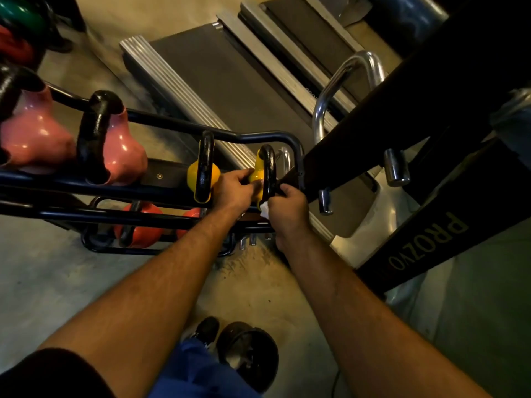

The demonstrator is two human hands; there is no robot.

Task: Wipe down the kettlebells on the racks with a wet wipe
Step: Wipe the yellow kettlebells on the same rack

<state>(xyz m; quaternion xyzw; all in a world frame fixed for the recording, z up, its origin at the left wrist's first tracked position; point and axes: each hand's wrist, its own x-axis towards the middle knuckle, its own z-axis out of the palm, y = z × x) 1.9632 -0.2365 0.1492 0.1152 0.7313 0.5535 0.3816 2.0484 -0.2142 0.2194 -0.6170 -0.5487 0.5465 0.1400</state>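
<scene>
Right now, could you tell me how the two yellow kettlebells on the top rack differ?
The right yellow kettlebell is handled by both hands, the right hand holding a white wipe; the left yellow kettlebell sits untouched. The right one is at the rack's end; the left one sits inward. Both have black handles.

Both bare forearms reach forward and converge at the end yellow kettlebell point(257, 175). The left hand point(234, 188) lies on the bell's left side, back of the hand up, its fingers point(246, 173) curled against the yellow body. The right hand point(288, 208) sits just right of the black handle, fist-like, gripping a white wet wipe point(264, 209) bunched at its thumb side.
</scene>
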